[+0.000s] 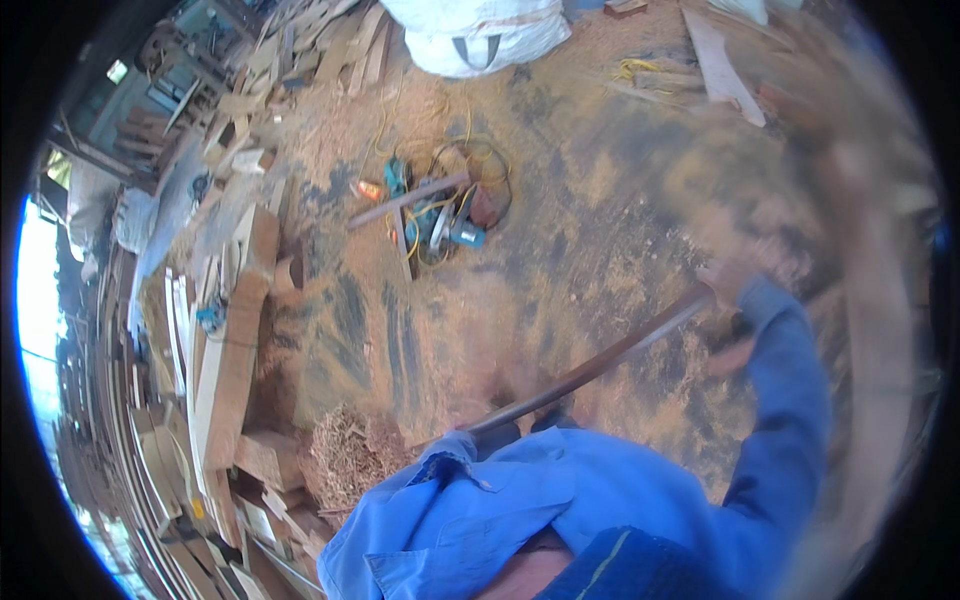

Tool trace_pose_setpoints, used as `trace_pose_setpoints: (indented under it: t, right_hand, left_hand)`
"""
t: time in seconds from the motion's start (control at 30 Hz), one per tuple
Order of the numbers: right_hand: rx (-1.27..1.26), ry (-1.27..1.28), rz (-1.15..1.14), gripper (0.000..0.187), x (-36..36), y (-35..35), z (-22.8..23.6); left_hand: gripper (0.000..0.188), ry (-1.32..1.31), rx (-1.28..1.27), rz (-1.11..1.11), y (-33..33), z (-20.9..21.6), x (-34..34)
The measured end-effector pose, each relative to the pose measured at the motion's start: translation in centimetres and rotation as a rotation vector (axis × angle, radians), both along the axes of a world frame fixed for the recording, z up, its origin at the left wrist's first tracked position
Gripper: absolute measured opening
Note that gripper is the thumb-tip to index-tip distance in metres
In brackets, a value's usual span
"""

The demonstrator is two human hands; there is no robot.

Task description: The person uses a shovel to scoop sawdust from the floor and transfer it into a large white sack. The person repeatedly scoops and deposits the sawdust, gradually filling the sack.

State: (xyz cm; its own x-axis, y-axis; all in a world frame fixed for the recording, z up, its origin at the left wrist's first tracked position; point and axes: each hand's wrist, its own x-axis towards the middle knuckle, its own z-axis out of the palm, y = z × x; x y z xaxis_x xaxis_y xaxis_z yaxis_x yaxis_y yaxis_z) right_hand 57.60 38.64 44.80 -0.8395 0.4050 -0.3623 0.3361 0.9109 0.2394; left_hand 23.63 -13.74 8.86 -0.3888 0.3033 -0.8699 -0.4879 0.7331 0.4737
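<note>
Sawdust-strewn floor (560, 300) under the wooden bar (620, 348) could slip footing; right hand (734, 277) clamped on its far end, left hand's hold can't tell.

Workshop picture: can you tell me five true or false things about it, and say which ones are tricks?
1. The right hand grips the bar. True.
2. The bar is bright green. False: it is brown.
3. The bag at the top is white. True.
4. The person wears red. False: the right sleeve is blue.
5. Power tools lie on the floor among yellow cords. True.
6. The heap sits right beside the bag. False: the heap of shavings is at the lower left, far from the bag.
</note>
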Motion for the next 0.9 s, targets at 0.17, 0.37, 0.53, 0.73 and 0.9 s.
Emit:
trace_pose_setpoints:
  t: [0.17, 0.37, 0.53, 0.73, 0.9]
  right_hand:
    - [0.067, 0.048, 0.028, 0.017, 0.3, 3.7, 5.4]
    - [-0.017, 0.074, 0.073, 0.017, 0.1, 14.9, 3.9]
    - [-0.012, -0.008, 0.05, 0.016, -2.3, 26.7, 2.3]
    - [-0.05, 0.026, -0.041, 0.018, -4.4, 39.1, 6.5]
    - [0.026, 0.072, 0.004, 0.02, -4.9, 49.5, 8.3]
  left_hand:
    - [0.01, 0.045, -0.056, -0.114, 4.8, 5.5, -0.5]
    - [0.008, 0.075, -0.115, -0.163, 14.7, 7.4, -1.2]
    - [0.008, 0.062, -0.131, -0.19, 27.0, 6.5, -2.5]
    - [0.007, 0.038, -0.107, -0.222, 40.7, 6.9, -5.8]
    - [0.008, 0.028, -0.049, -0.234, 53.6, 8.0, -10.3]
